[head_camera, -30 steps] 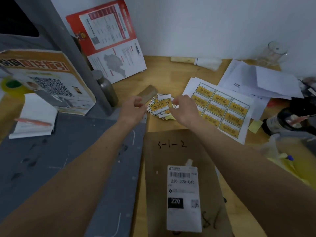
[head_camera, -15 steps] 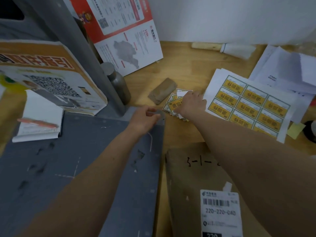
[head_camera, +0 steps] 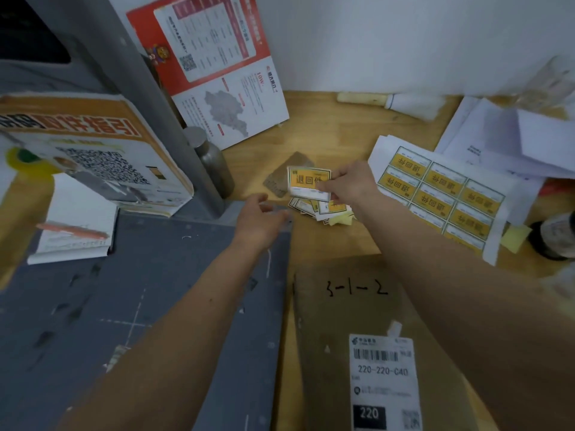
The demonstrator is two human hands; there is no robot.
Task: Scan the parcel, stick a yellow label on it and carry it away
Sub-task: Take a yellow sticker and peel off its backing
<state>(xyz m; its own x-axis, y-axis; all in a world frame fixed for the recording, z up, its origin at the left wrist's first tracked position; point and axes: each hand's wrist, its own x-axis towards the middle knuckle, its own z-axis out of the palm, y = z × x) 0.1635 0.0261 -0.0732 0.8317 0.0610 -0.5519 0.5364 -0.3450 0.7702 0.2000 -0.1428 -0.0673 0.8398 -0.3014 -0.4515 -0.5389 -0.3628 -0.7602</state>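
A flat brown parcel [head_camera: 348,331] lies on the wooden table at the lower middle, marked "3-1-2" by hand, with a white shipping label [head_camera: 382,377] on it. My right hand [head_camera: 351,185] pinches one yellow label [head_camera: 306,181] and holds it lifted above a small pile of cut yellow labels [head_camera: 323,209]. My left hand [head_camera: 261,219] hovers just left of the pile, over the grey mat's corner, fingers loosely curled and holding nothing. A sheet of uncut yellow labels [head_camera: 435,194] lies to the right.
A grey cutting mat [head_camera: 124,306] covers the left side. A grey post [head_camera: 149,98] and a metal bottle [head_camera: 214,166] stand behind it. Posters lean at the back left. A brown block [head_camera: 280,175], loose white papers [head_camera: 510,141] and a dark jar [head_camera: 557,234] lie around.
My right hand has lifted one yellow label off the pile. My left hand stays beside the pile. The view has tilted a little.
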